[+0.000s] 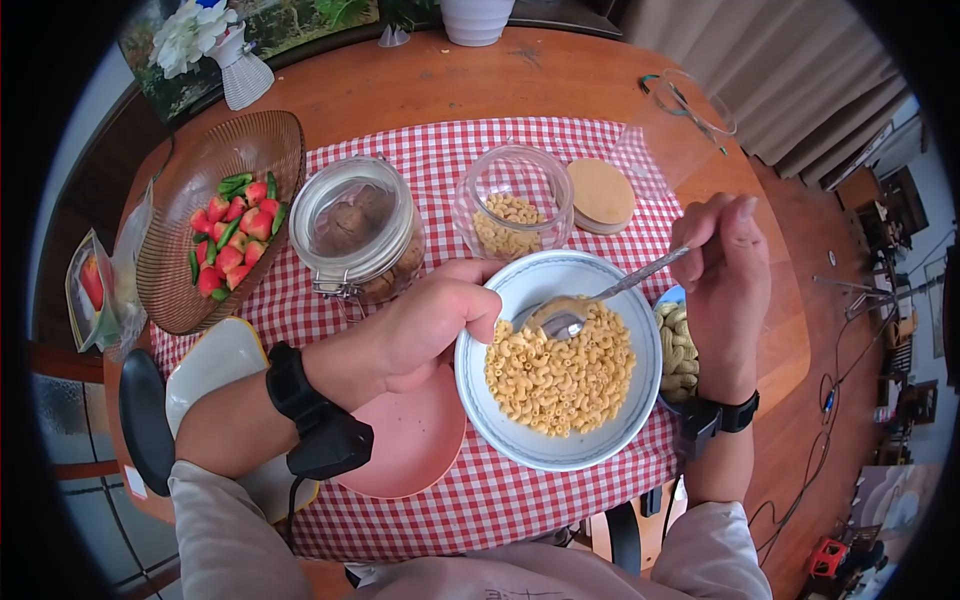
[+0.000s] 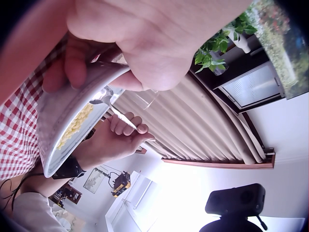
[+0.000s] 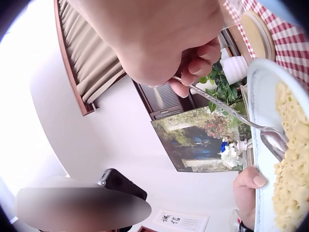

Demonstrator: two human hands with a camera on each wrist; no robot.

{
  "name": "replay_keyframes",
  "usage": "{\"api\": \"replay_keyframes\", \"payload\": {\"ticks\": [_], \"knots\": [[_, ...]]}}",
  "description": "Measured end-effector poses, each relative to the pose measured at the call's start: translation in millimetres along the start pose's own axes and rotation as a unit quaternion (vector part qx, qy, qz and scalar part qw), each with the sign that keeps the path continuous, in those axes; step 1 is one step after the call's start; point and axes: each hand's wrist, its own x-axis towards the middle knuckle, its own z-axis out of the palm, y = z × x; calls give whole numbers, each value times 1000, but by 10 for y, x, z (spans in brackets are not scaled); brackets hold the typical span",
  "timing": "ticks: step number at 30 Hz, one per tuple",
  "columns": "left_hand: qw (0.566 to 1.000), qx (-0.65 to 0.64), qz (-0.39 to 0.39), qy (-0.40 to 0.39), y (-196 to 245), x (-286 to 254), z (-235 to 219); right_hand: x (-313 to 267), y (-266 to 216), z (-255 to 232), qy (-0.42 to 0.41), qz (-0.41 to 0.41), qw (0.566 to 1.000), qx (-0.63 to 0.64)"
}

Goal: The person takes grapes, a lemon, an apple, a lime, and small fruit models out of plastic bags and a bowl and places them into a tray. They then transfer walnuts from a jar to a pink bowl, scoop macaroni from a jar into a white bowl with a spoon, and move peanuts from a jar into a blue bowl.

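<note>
A pale blue-white bowl (image 1: 508, 445) of dry elbow macaroni (image 1: 560, 385) sits in front of me, tipped slightly. My left hand (image 1: 432, 318) grips its left rim, thumb on the inside and fingers beneath, as the left wrist view shows. Between the fingers and thumb of my right hand (image 1: 728, 270) is the handle of a metal spoon (image 1: 640, 274). The spoon's bowl rests on the macaroni near the far side of the bowl. Just behind stands an open glass jar (image 1: 512, 165) with some macaroni (image 1: 508, 222) at its bottom.
A clasp-lid jar of brown walnut-like pieces (image 1: 355, 225) stands left of the open jar, a round wooden lid (image 1: 600, 195) right of it. A pink plate (image 1: 415, 455), a bowl of greenish twisted pieces (image 1: 678, 350) and a brown glass basket (image 1: 165, 270) of fruit and peppers surround the bowl.
</note>
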Motion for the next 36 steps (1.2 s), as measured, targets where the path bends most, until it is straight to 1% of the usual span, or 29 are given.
{"api": "replay_keyframes", "payload": {"ticks": [1,2,4,5,7,8,10,11,13,17,19,20,22,23,25,26,28,29,31,32,34,35,36], "knots": [[1000,3,-1,1,-6,4,-5,5,7,3,-9,39,999,9],[1000,3,-1,1,-6,3,-1,13,4,6,-9,39,999,9],[1000,6,-7,14,-7,0,8,29,-5,11,14,124,992,21],[1000,6,-7,14,-9,1,8,36,-6,-1,14,125,992,21],[1000,9,-1,11,-13,4,6,52,-12,-46,64,143,987,24],[1000,8,-1,11,-10,4,4,61,-15,-58,63,143,987,24],[1000,9,-5,9,-1,2,1,74,-24,-70,87,156,981,72],[1000,10,-4,9,-9,5,-7,76,-25,-68,87,155,981,72],[1000,6,-9,11,-31,17,-25,83,-25,-62,100,150,976,122],[1000,12,3,13,-13,9,1,96,11,-105,115,134,971,163],[1000,10,-2,8,-13,8,-2,88,14,-81,137,115,979,100],[1000,10,-2,9,-16,11,-3,82,15,-65,137,115,979,100],[1000,7,0,3,-19,17,-6,71,12,-33,132,73,987,52],[1000,7,0,3,-16,15,-3,64,2,-25,132,74,987,52],[1000,7,-3,3,-1,5,11,60,-26,-12,155,39,985,66],[1000,6,-3,4,2,5,11,63,-29,-53,154,40,985,66],[1000,6,-3,8,-9,10,2,70,-20,-171,104,-8,986,130],[1000,8,-3,11,-12,15,-9,77,-36,-158,103,-9,986,133],[1000,-10,-4,5,-20,20,-19,46,-91,-132,93,-36,995,26],[1000,-9,14,7,-8,2,22,39,-89,-134,95,-39,994,27],[1000,-24,8,15,61,-72,101,27,-73,-119,63,-3,998,0],[999,-40,5,23,101,-117,119,41,-99,-43,59,-7,998,4],[999,-28,13,28,106,-153,98,44,-117,72,63,41,996,41]]}}
